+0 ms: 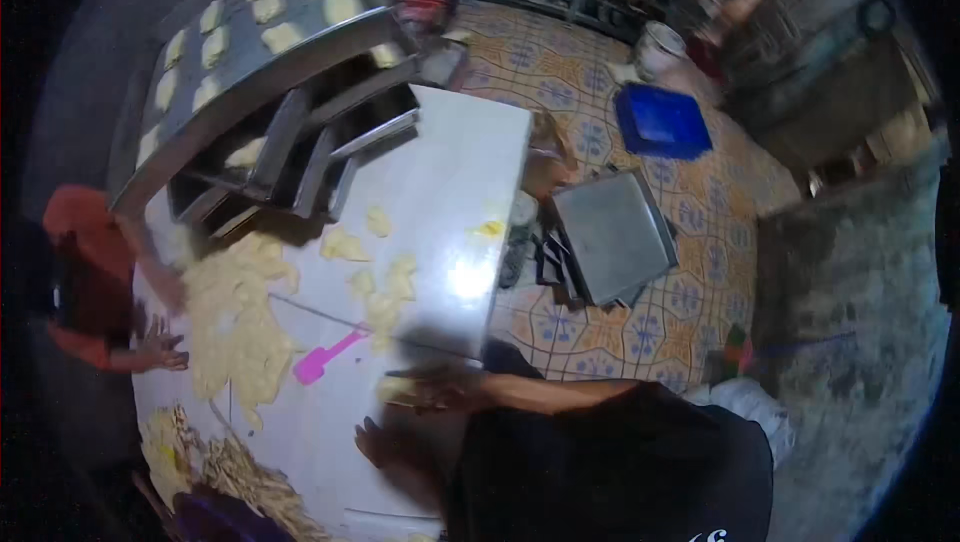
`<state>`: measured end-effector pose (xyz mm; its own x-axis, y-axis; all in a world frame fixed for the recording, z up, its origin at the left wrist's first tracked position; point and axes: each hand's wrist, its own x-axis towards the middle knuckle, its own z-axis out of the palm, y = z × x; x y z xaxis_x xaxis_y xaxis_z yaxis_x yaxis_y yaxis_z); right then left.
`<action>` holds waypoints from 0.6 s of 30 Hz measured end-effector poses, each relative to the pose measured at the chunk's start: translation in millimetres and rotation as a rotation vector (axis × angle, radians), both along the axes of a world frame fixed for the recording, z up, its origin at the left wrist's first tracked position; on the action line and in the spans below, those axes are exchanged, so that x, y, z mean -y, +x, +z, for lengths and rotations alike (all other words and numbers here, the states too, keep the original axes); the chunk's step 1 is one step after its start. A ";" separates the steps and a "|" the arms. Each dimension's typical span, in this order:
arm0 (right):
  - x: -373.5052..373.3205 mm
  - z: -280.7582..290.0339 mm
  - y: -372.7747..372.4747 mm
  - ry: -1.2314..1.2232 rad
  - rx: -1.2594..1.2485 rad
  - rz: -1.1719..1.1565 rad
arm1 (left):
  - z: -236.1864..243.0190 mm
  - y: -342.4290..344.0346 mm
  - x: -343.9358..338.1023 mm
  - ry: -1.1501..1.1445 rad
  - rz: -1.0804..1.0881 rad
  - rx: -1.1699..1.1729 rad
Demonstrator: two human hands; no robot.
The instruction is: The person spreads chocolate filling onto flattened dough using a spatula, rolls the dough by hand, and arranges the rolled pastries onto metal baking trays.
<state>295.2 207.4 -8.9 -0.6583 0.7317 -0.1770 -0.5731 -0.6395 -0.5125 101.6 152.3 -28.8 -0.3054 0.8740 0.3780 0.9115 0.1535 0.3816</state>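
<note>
On the white table my right hand [445, 389] is closed over a small pale piece of dough [397, 390], its fingers partly blurred. Nearer to me, my left hand [388, 452] hovers with its fingers apart and holds nothing. Beyond both hands lies a pink plastic spatula [328, 356] beside a thin dark rod or seam line. A wide, soft spread of dough [235, 327] covers the table's left side, and loose dough pieces [377, 221] are scattered near its middle.
Metal trays [330, 102], the top one bearing shaped dough, are stacked at the far left. A co-worker's hand [160, 350] rests at the left edge, near brown shreds [235, 472]. Right of the table, more trays [612, 237] and a blue crate [662, 120] sit over patterned tiles.
</note>
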 end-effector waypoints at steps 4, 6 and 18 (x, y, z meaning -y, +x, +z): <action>51.3 56.8 116.7 0.184 0.714 -0.297 | -16.5 28.3 -6.5 0.025 -0.178 -0.039; 76.8 14.1 151.5 0.042 0.689 -0.582 | -34.0 33.1 -6.2 0.095 -0.256 -0.079; 138.2 -316.4 418.4 -0.032 1.670 -0.961 | -4.2 79.9 15.4 -0.192 -0.415 -0.459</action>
